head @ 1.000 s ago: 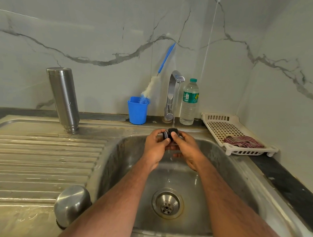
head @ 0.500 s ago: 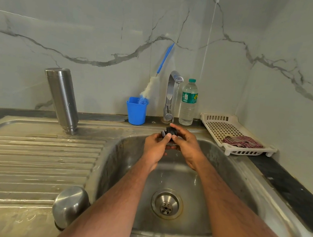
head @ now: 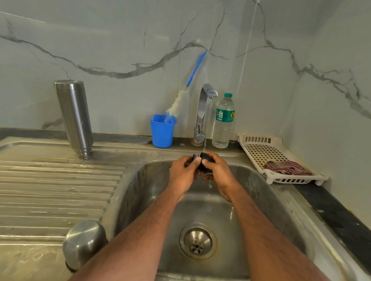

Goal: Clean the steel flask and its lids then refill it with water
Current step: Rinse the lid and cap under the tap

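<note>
A small black lid (head: 203,158) sits at the far edge of the sink (head: 285,216), under the thin stream from the tap (head: 203,110). Both hands hold it: the left hand (head: 182,176) curls its fingers round the lid's left side with the thumb on top, and the right hand (head: 218,174) wraps it from the right. The hands cover most of the lid, so its shape and underside are hard to make out. Water runs off below the hands toward the drain (head: 197,241). The flask (head: 74,117) stands mouth down on the drainboard at far left, tilted by the wide lens. A steel cap (head: 83,243) sits dome up at the near left rim of the sink, its lower edge partly cut off by the left forearm. Behind the sink on the tabletop (head: 341,219) a blue cup (head: 161,131) holds a brush (head: 184,95), and a water bottle (head: 223,121) stands just right of the tap. A white tray (head: 258,142) at far right carries a folded cloth (head: 287,167). Compared with half a second ago, the hands grip the lid in much the same spot under the stream, with the right fingers shifted slightly over its top; nothing else has moved.
</note>
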A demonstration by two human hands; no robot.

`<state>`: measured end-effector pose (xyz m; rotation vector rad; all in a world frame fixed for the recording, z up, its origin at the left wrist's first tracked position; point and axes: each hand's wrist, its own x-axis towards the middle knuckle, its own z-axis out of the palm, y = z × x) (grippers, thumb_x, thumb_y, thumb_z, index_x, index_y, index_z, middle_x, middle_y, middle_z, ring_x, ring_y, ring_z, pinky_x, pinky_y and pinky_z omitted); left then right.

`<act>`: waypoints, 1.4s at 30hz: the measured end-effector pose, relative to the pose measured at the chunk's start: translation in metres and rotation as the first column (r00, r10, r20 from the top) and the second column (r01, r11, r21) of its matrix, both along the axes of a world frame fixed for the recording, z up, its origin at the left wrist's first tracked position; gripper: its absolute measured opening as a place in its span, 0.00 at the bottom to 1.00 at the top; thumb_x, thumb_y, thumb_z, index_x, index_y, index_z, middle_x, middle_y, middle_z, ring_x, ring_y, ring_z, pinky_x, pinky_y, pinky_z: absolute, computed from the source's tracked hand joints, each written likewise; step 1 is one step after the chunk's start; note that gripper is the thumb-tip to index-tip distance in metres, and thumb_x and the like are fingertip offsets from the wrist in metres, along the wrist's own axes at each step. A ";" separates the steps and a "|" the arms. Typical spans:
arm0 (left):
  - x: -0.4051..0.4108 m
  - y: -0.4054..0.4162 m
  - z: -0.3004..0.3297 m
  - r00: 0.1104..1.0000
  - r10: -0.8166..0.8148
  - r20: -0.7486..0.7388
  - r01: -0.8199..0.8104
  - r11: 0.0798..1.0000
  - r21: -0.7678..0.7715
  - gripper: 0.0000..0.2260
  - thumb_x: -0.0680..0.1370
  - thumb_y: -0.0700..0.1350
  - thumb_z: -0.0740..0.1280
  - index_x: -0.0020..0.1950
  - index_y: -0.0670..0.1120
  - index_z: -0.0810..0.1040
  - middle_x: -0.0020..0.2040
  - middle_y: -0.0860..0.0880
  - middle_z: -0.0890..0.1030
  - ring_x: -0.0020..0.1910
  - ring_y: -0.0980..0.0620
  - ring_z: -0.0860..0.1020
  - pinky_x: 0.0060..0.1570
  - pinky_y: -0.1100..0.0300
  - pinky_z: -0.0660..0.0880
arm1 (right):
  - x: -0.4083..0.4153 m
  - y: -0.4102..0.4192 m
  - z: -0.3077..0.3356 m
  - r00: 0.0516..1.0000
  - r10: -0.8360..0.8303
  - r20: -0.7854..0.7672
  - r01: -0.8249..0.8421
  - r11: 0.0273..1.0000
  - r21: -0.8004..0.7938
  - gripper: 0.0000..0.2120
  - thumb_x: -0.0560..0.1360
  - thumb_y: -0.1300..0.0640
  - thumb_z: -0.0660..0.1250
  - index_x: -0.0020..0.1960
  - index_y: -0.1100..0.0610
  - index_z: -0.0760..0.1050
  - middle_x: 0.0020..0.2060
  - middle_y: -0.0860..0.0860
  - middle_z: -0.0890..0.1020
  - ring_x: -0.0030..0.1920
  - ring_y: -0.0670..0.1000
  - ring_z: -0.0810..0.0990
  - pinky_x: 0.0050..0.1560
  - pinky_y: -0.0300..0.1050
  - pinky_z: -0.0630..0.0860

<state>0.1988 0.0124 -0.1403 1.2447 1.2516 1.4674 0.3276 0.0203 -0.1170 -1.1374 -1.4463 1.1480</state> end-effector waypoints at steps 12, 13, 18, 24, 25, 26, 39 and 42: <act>0.003 -0.012 0.009 0.979 -0.118 0.166 0.123 0.992 -0.020 0.10 0.85 0.40 0.63 0.60 0.45 0.82 0.51 0.47 0.87 0.49 0.52 0.86 0.43 0.63 0.79 | -0.002 0.000 0.002 0.999 -0.016 -0.038 0.017 1.000 0.024 0.18 0.80 0.65 0.61 0.62 0.45 0.78 0.61 0.56 0.80 0.59 0.59 0.81 0.61 0.62 0.79; 0.004 -0.012 0.010 0.977 -0.123 0.173 0.128 0.992 -0.021 0.10 0.85 0.40 0.62 0.60 0.46 0.83 0.52 0.47 0.87 0.50 0.52 0.85 0.45 0.62 0.79 | -0.002 0.001 0.002 0.999 -0.031 -0.033 0.032 0.999 0.020 0.18 0.80 0.64 0.62 0.64 0.47 0.77 0.61 0.55 0.80 0.59 0.58 0.81 0.62 0.62 0.79; 0.002 -0.011 0.011 0.984 -0.065 0.164 0.082 0.991 -0.103 0.12 0.83 0.53 0.65 0.59 0.49 0.83 0.50 0.48 0.87 0.49 0.49 0.85 0.43 0.57 0.79 | 0.004 -0.004 0.003 0.996 -0.050 0.072 0.039 0.989 0.142 0.26 0.74 0.69 0.71 0.67 0.49 0.78 0.62 0.49 0.81 0.61 0.49 0.80 0.62 0.46 0.78; 0.003 -0.008 0.010 0.973 -0.076 0.219 0.106 0.986 -0.126 0.10 0.81 0.47 0.70 0.58 0.42 0.83 0.45 0.45 0.86 0.40 0.52 0.81 0.40 0.60 0.79 | 0.003 -0.007 0.004 0.999 -0.009 0.042 0.001 0.982 0.189 0.27 0.70 0.76 0.69 0.56 0.48 0.84 0.58 0.49 0.82 0.62 0.52 0.80 0.60 0.50 0.81; 0.003 -0.007 0.010 0.973 -0.072 0.221 0.101 0.987 -0.123 0.10 0.81 0.46 0.71 0.59 0.42 0.82 0.48 0.45 0.86 0.43 0.52 0.83 0.43 0.60 0.80 | 0.003 -0.007 0.004 0.999 0.000 0.044 -0.008 0.984 0.180 0.26 0.70 0.76 0.69 0.56 0.48 0.84 0.59 0.50 0.81 0.63 0.52 0.79 0.61 0.51 0.81; 0.003 -0.007 0.009 0.972 -0.070 0.226 0.099 0.988 -0.119 0.10 0.80 0.45 0.71 0.60 0.43 0.82 0.51 0.44 0.86 0.47 0.51 0.84 0.46 0.59 0.81 | 0.003 -0.007 0.004 0.999 0.009 0.052 -0.018 0.985 0.173 0.26 0.71 0.75 0.69 0.58 0.47 0.83 0.61 0.51 0.80 0.64 0.52 0.78 0.62 0.51 0.80; 0.004 -0.014 0.017 0.903 -0.145 0.405 0.238 0.953 -0.187 0.22 0.86 0.58 0.57 0.59 0.42 0.80 0.48 0.40 0.86 0.41 0.49 0.84 0.44 0.55 0.81 | 0.004 -0.006 0.002 0.997 0.049 0.053 -0.054 0.993 0.101 0.21 0.74 0.60 0.75 0.65 0.49 0.78 0.56 0.46 0.85 0.61 0.47 0.81 0.66 0.53 0.76; 0.007 -0.013 0.015 0.943 -0.152 0.295 0.210 0.962 -0.176 0.17 0.87 0.54 0.56 0.65 0.46 0.78 0.52 0.43 0.86 0.44 0.49 0.85 0.44 0.54 0.81 | 0.004 -0.004 0.000 0.995 -0.010 0.095 0.001 0.995 0.102 0.19 0.75 0.59 0.75 0.65 0.51 0.79 0.55 0.46 0.85 0.60 0.46 0.81 0.67 0.54 0.76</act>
